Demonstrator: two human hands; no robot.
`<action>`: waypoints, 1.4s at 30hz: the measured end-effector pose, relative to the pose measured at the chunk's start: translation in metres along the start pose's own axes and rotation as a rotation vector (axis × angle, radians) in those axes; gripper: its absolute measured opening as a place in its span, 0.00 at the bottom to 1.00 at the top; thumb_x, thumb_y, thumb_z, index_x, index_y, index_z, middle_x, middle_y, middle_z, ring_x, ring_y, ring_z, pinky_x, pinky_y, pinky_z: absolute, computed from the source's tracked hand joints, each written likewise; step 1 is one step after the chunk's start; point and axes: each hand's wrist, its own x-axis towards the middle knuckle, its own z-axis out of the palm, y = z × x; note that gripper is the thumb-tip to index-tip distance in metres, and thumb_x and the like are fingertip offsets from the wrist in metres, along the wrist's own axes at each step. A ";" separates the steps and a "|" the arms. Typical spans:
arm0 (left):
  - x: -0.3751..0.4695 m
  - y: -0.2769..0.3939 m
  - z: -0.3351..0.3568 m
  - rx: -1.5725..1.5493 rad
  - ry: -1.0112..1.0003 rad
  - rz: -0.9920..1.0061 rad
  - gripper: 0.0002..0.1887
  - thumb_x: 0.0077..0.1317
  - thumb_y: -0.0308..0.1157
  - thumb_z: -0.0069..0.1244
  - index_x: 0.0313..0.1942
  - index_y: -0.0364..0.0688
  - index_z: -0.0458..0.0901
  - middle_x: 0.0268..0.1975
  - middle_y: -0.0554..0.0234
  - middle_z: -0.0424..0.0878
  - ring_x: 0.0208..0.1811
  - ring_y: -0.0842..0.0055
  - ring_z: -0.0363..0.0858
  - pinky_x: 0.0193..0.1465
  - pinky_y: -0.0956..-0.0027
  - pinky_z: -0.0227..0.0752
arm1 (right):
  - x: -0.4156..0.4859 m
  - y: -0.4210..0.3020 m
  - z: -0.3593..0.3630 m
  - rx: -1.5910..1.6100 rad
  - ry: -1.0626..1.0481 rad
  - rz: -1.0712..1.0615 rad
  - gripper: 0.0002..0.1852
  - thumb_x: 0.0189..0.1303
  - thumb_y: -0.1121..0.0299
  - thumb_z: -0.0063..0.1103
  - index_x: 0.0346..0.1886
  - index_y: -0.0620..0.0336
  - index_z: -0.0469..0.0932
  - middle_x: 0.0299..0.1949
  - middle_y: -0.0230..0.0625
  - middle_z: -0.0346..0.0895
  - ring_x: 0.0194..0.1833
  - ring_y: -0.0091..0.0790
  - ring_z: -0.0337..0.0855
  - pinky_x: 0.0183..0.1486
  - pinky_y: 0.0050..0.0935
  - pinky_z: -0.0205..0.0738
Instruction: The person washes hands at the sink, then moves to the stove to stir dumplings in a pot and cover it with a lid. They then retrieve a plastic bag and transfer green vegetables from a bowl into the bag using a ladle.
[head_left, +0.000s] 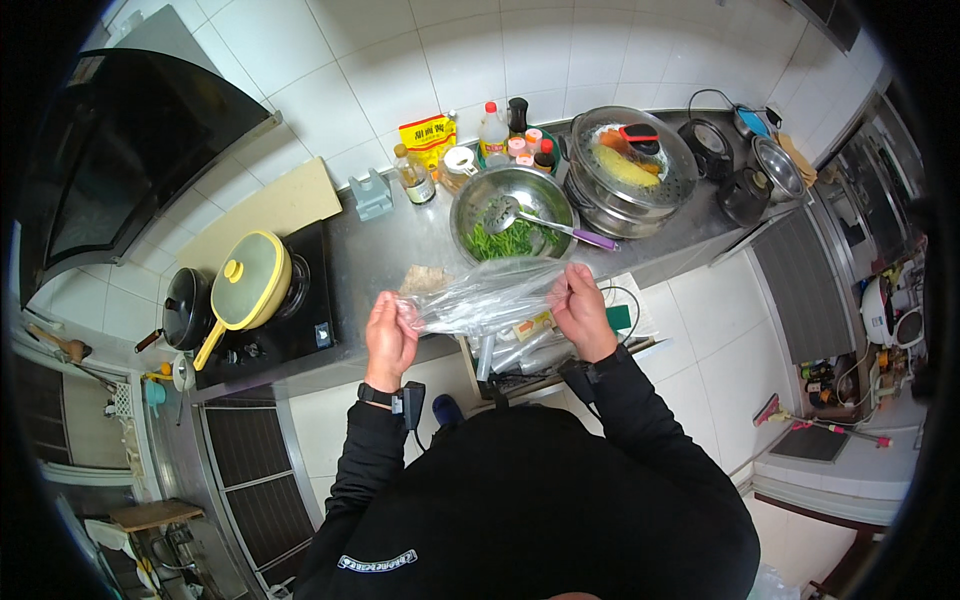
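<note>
A sheet of clear plastic film (487, 296), perhaps a bag, stretches crumpled between my hands. My left hand (391, 337) pinches its left end, and my right hand (583, 311) grips the other end. Just beyond the film, on the counter, stands a steel bowl (469, 191) of chopped green vegetables (495, 238). A slotted spoon (501, 215) with a purple handle lies across the bowl, its handle over the rim. Below the film an open drawer (471, 367) shows a roll and several clear plastic packages, partly hidden by the film.
On the right stands a steamer pot (622, 210) with a glass lid over food. Bottles and a yellow pouch (427, 141) line the wall. A yellow lidded pan (251, 281) and a black pan (187, 307) sit on the stove at left. A brown piece (424, 279) lies on the counter.
</note>
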 end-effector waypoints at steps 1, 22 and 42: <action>-0.001 0.000 0.000 0.287 0.042 -0.022 0.12 0.77 0.43 0.45 0.45 0.44 0.73 0.33 0.67 0.77 0.32 0.78 0.73 0.36 0.71 0.71 | -0.001 0.001 0.005 -0.047 -0.031 -0.031 0.06 0.75 0.68 0.52 0.38 0.50 0.68 0.26 0.23 0.66 0.24 0.22 0.64 0.27 0.24 0.60; -0.035 0.021 0.084 1.429 -0.042 0.714 0.05 0.66 0.25 0.53 0.41 0.38 0.81 0.35 0.47 0.84 0.36 0.51 0.83 0.37 0.60 0.75 | -0.036 0.005 0.055 -1.840 -0.077 -0.898 0.14 0.51 0.82 0.60 0.43 0.62 0.73 0.41 0.45 0.74 0.44 0.52 0.75 0.48 0.44 0.70; -0.059 0.016 0.033 1.281 0.090 0.990 0.13 0.63 0.21 0.52 0.48 0.34 0.75 0.43 0.52 0.77 0.43 0.60 0.78 0.49 0.61 0.74 | -0.046 0.020 0.012 -1.025 0.004 -0.896 0.05 0.62 0.80 0.55 0.40 0.61 0.75 0.44 0.50 0.77 0.38 0.48 0.81 0.44 0.36 0.73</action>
